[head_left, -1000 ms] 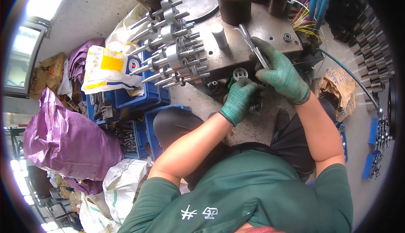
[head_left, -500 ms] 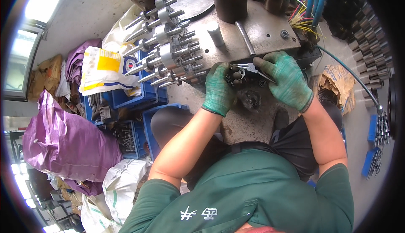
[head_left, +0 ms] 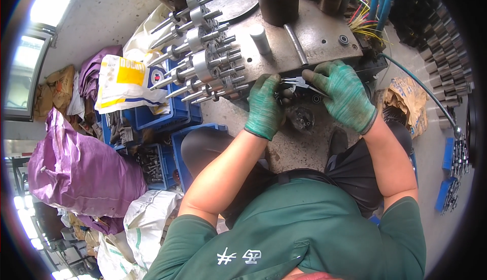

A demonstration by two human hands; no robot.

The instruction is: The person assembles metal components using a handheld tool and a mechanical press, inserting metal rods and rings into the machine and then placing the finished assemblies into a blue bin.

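Observation:
Both hands wear green gloves and meet at the front edge of the steel machine table (head_left: 324,31). My right hand (head_left: 346,96) is closed around a pair of pliers (head_left: 300,81), whose slim jaws point left. The plier tips reach the fingertips of my left hand (head_left: 265,106). That hand is closed, thumb and fingers pressed together, and what it grips is mostly hidden behind the glove. Left of it stands a cluster of metal shafts with round bodies (head_left: 205,64), their thin ends sticking out sideways.
A steel pin (head_left: 259,40), a rod (head_left: 296,45) and a small bearing (head_left: 343,40) are on the table under a thick press column (head_left: 276,6). Blue crates (head_left: 167,117) and a purple sack (head_left: 81,171) fill the left side. Crumpled brown paper (head_left: 406,102) lies right.
My left fingertips have shifted slightly at the plier tips, with the fingers more upright. The pliers and my right hand stay nearly where they were.

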